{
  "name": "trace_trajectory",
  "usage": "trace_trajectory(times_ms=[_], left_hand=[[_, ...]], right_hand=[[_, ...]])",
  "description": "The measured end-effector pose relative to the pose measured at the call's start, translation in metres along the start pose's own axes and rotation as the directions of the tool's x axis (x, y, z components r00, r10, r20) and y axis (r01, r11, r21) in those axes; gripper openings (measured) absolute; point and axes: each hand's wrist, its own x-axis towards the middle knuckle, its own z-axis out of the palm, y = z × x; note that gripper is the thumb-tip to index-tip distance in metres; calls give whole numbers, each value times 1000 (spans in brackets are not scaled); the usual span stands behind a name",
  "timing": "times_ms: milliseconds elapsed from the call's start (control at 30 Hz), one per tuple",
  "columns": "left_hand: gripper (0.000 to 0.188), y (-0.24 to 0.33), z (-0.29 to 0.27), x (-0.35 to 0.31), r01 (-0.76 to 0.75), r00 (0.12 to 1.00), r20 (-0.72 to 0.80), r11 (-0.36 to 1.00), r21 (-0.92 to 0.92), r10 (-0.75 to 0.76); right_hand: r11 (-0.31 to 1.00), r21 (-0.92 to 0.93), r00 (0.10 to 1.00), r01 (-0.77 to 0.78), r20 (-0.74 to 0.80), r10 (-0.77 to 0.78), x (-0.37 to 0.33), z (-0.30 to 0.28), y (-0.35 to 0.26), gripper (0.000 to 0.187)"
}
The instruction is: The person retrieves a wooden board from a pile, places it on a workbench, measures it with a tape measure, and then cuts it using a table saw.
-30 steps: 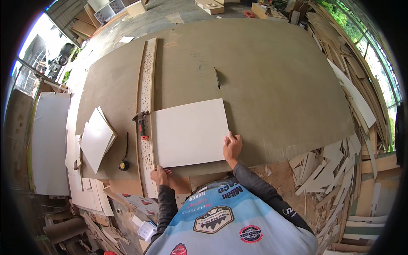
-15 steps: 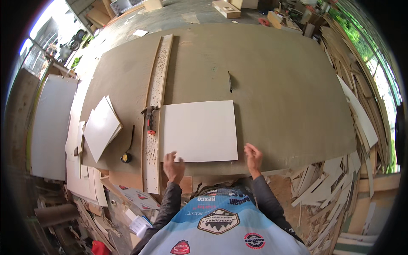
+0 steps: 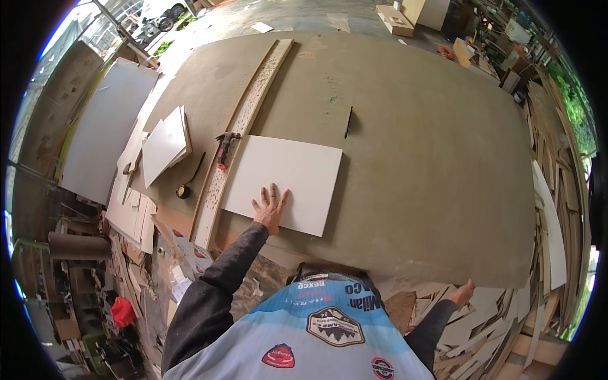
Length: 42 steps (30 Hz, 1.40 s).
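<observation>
My left hand (image 3: 270,211) lies flat with spread fingers on a white rectangular panel (image 3: 285,171), close to its near edge. The panel's left side lies along a long pale strip (image 3: 244,117) with many small holes. A claw hammer (image 3: 223,151) with a black and red handle rests across that strip. Over at the front right, my right hand (image 3: 463,294) is curled at the near edge of the big brown tabletop (image 3: 430,171); part of its fingers is hidden.
A slim dark tool (image 3: 348,122) lies beyond the panel. Left of the strip are a tape measure (image 3: 183,191) and several stacked white boards (image 3: 166,145). Offcuts (image 3: 487,316) pile up below the right front edge, and long wood strips (image 3: 554,171) line the right side.
My left hand has moved onto the panel and spread flat. My right hand has gone from beside the panel to the tabletop's edge, far right. The view has turned.
</observation>
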Motion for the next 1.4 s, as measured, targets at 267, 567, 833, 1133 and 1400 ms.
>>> trace_trajectory(times_ms=[267, 567, 833, 1133, 1400], left_hand=[[142, 3, 0, 6, 70, 997, 24, 997, -14, -70], [38, -138, 11, -17, 353, 701, -234, 613, -707, -673], [42, -364, 58, -44, 549, 209, -140, 234, -803, -968], [80, -375, 96, 56, 277, 169, 136, -86, -957, -976], [44, -304, 25, 24, -180, 268, -375, 336, -924, -887]], right_hand=[[892, 376, 959, -252, 217, 180, 162, -3, 12, 69], [844, -530, 874, -76, -443, -199, 100, 28, -28, 57], [652, 135, 663, 746, -58, -747, -143, 146, -87, 36], [403, 682, 193, 611, 365, -911, -452, 208, -202, 15], [711, 674, -353, 201, 727, -590, -634, 209, -227, 19]])
